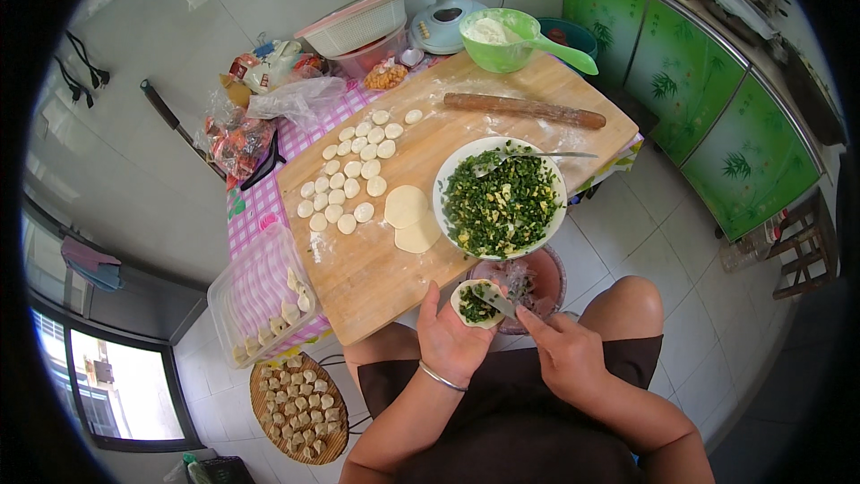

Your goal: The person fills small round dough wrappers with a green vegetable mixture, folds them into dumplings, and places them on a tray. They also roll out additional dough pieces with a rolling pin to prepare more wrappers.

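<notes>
My left hand lies palm up, holding a round dough wrapper topped with chopped green and yellow filling. A flat metal spreader is gripped in my right hand, its blade pressed against that filling. Just beyond both hands, a white bowl holds more of the filling, with a metal spoon resting in it. Left of the bowl, two rolled wrappers overlap on the wooden board. Several small dough discs spread across the board farther left.
A wooden rolling pin and a green flour scoop lie at the board's far side. Left, a clear plastic box holds several dumplings; a woven tray below bears many more. A pink bin stands under the board's near edge.
</notes>
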Tool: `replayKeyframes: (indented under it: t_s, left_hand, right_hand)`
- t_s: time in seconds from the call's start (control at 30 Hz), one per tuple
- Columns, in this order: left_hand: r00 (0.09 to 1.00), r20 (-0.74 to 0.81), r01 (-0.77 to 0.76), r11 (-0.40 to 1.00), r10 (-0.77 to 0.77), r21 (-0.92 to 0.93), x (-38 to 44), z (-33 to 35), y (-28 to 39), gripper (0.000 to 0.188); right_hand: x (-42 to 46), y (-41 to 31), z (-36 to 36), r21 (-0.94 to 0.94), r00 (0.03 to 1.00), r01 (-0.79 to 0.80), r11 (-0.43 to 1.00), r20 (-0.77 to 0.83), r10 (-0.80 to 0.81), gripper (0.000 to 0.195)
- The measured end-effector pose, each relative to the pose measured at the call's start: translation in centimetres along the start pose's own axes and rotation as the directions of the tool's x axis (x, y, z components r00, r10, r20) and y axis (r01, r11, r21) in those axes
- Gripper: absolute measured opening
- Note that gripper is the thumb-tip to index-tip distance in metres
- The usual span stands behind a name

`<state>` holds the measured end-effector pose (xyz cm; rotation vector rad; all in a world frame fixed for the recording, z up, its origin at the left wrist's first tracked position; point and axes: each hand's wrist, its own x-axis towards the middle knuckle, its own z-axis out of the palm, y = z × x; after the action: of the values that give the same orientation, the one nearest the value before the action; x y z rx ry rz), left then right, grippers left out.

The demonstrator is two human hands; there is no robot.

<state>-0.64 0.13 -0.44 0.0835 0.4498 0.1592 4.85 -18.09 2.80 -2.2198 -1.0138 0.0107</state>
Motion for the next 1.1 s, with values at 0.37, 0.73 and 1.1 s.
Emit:
replayKeyframes:
  t_s: [0.37, 0.73, 1.1]
  left_hand:
    - [1.000, 0.012, -0.004, 1.000, 0.004, 0.016, -0.2, 0.7, 0.0, 0.067]
    - [0.991, -0.085, 0.105, 0.994, -0.107, -0.020, -0.1, -0.5, 0.6, 0.066]
    - [0.989, -0.074, 0.135, 0.989, -0.131, 0.056, -0.7, 0.6, 0.6, 0.062]
  right_hand:
    - [0.2, 0.3, -0.3, 0.030, 1.000, 0.006, 1.000, 0.029, -0.007, 0.045]
    - [-1.7, 1.4, -0.3, -0.205, 0.982, 0.170, 0.964, 0.111, -0.150, 0.056]
    - [-1.3, 2.0, -0.2, -0.183, 0.960, 0.261, 0.948, 0.149, -0.236, 0.054]
